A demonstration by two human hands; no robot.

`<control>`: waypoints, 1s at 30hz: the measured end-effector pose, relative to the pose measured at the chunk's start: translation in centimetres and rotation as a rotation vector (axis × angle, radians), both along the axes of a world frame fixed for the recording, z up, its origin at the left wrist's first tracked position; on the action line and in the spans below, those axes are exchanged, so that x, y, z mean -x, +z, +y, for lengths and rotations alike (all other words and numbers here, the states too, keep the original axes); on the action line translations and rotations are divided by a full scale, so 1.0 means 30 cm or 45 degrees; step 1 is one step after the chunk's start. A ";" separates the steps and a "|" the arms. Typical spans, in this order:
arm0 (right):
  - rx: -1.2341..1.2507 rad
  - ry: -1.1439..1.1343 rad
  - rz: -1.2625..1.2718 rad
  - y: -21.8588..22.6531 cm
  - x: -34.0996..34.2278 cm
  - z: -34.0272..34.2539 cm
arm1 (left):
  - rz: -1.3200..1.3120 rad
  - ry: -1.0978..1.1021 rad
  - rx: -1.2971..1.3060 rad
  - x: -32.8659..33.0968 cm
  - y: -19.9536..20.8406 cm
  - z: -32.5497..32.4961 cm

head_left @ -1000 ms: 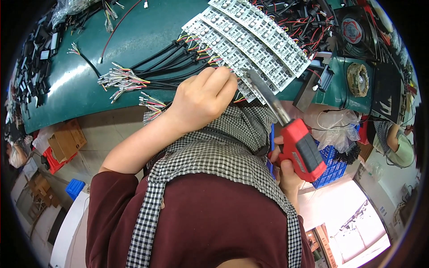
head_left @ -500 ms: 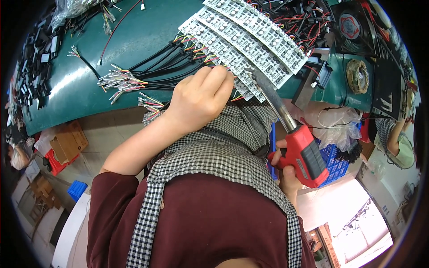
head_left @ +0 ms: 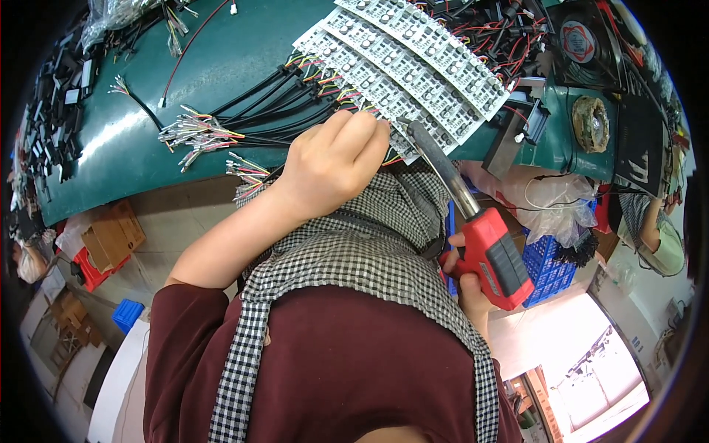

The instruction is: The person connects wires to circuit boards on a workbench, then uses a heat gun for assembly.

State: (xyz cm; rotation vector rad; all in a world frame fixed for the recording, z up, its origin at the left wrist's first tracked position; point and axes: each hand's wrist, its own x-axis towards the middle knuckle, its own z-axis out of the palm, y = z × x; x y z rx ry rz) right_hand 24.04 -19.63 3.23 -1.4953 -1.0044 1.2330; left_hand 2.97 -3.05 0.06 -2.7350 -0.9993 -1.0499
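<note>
My left hand is closed in a pinch at the near edge of the white circuit boards; what sits between its fingertips is hidden. Black cables with bare coloured wire ends run beneath and beside this hand toward the boards, where several of them meet the lower edge. My right hand grips a red and black soldering gun, mostly hidden behind its body. The gun's long metal shaft slants up and left, with its dark tip at the boards, just right of my left fingertips.
Black plastic parts are heaped on the green table at the left. To the right are red-black wires, a fan and a round brownish holder. Blue crates and a plastic bag are below the table's edge.
The soldering gun has shifted slightly left and up, its tip nearer to my left fingertips. My left hand has hardly moved.
</note>
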 end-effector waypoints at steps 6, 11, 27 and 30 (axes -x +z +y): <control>-0.020 0.039 -0.044 -0.032 -0.016 -0.015 | 0.019 0.006 0.024 -0.003 0.009 0.000; -0.142 0.261 -0.540 -0.113 -0.066 -0.063 | 0.035 0.000 0.021 -0.003 0.012 0.005; -0.074 0.096 -0.341 -0.077 -0.030 -0.054 | 0.068 -0.010 0.046 -0.004 0.012 0.003; -0.051 0.081 -0.315 -0.084 -0.028 -0.049 | 0.055 -0.015 0.048 -0.003 0.012 0.004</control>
